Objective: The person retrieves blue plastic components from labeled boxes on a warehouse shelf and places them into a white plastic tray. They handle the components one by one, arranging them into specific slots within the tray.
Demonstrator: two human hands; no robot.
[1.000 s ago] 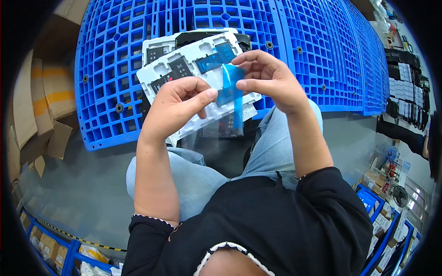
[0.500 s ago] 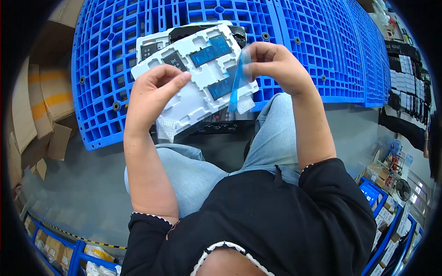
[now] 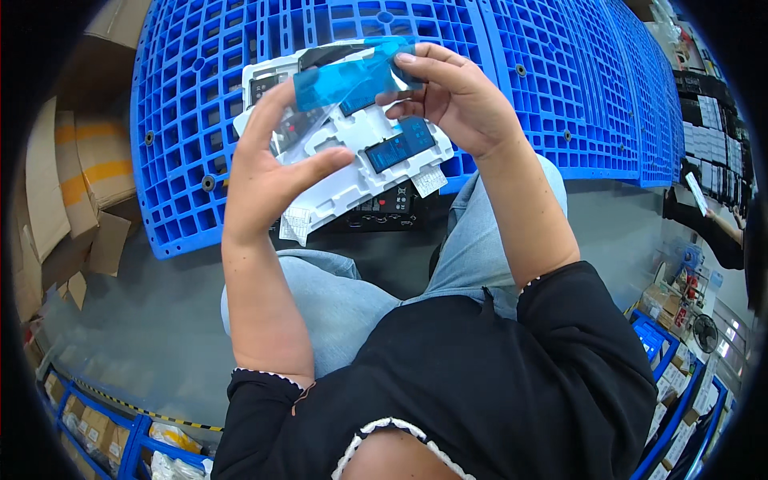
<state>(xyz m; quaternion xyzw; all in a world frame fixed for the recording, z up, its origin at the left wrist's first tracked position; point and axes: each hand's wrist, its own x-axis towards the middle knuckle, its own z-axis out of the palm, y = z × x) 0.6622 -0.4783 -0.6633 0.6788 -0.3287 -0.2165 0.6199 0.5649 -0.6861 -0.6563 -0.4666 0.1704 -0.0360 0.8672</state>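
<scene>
A translucent blue plastic film (image 3: 340, 82) is stretched out above a white moulded tray (image 3: 336, 192). My right hand (image 3: 460, 100) pinches the film's right end between thumb and fingers. At its left end is my left hand (image 3: 268, 164), thumb spread wide from the fingers; the fingertips are partly hidden by the film. Under the film, the tray carries flat dark batteries; one blue-faced battery (image 3: 392, 150) shows plainly near my right hand. Another blue battery (image 3: 358, 105) is partly covered by the film. White paper tabs (image 3: 430, 181) stick out at the tray's near edge.
Beneath the tray, more trays and black items (image 3: 376, 214) are stacked by my knees. The stack rests against blue plastic pallets (image 3: 552, 88). Cardboard boxes (image 3: 96, 168) stand on the left. Blue racks fill the lower corners, and another person's arm (image 3: 712, 232) shows far right.
The blue film, hanging edge-on from my right hand before, is now spread out leftward over the tray. My left hand has opened and its fingers have moved up to the film. My right hand has moved up and left.
</scene>
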